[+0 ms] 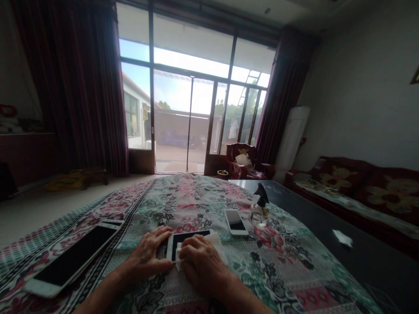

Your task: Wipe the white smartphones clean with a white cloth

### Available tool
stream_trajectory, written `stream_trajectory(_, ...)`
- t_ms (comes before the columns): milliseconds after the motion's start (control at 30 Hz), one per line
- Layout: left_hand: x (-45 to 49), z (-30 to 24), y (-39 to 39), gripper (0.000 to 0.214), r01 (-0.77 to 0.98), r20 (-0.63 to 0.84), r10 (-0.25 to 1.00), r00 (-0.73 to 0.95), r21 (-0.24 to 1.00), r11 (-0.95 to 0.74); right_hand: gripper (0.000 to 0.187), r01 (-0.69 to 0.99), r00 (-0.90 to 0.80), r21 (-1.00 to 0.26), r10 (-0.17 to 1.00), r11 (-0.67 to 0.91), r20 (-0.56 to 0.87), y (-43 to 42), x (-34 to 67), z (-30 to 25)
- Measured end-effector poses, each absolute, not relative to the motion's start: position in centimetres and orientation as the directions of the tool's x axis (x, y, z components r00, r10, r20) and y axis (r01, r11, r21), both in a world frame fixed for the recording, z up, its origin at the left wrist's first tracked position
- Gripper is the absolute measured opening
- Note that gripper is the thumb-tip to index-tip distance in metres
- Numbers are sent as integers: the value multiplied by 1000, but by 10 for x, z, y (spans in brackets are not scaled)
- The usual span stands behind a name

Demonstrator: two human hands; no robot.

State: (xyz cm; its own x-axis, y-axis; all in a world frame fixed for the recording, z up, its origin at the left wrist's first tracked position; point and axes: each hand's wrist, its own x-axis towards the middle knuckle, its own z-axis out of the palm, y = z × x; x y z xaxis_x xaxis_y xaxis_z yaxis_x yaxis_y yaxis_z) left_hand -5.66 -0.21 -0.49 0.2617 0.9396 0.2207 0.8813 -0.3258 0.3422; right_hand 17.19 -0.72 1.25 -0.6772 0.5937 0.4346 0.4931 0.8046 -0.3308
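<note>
A white phone with a dark screen (pixel 186 239) lies on the flowered cloth (pixel 183 200) in front of me. My left hand (pixel 147 257) rests on its left end, fingers curled down over the edge. My right hand (pixel 201 261) presses a folded white wipe (pixel 214 240) onto the screen, fingers bent over the wipe. Only the upper strip of the screen shows between my hands.
A second white phone (pixel 236 221) lies further right, beside a clear spray bottle with a black head (pixel 260 208). A large white tablet (pixel 73 259) lies at the left. A dark glossy table (pixel 327 226) with a white scrap (pixel 343 238) and a sofa (pixel 356 187) are at the right.
</note>
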Motion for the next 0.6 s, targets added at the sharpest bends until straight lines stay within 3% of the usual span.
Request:
stream_trajectory(467,-51,13,-11,71,877,144,958,248,387,-285,18,601,-636,-485,748,635,192,22,232,39)
stream_trajectory(600,-48,19,-13,73,880,118,963,241,392,-269,24,589,-635,-507,749,629,191,27,241,39)
